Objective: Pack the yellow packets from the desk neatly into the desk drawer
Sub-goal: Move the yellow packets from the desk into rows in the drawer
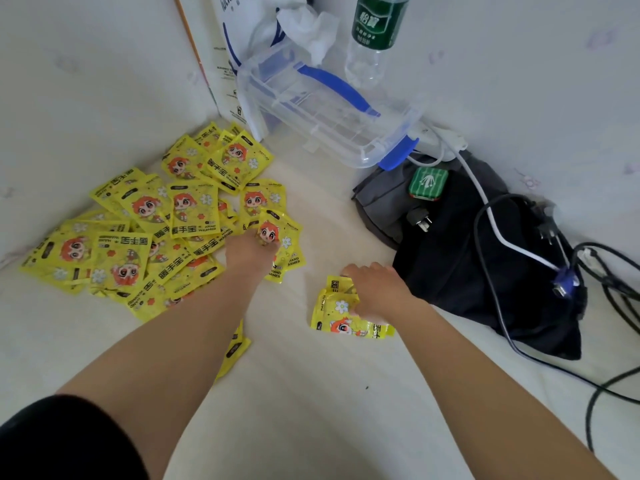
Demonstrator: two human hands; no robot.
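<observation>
Several yellow hand-warmer packets (145, 230) with a red-haired cartoon figure lie scattered in a loose heap on the white desk (311, 410), at the left against the wall. My left hand (251, 252) reaches into the heap's right edge and pinches one packet (280, 237). My right hand (375, 289) rests on a small stack of packets (341, 315) set apart on the desk, fingers closed on them. One more packet (235, 351) lies partly hidden under my left forearm. No drawer is in view.
A clear plastic box (322, 109) with blue latches stands at the back. Behind it are a green-labelled water bottle (375, 32) and a white paper bag (228, 46). A dark bag (478, 258) with a green tin (427, 181), plugs and cables (519, 251) fills the right.
</observation>
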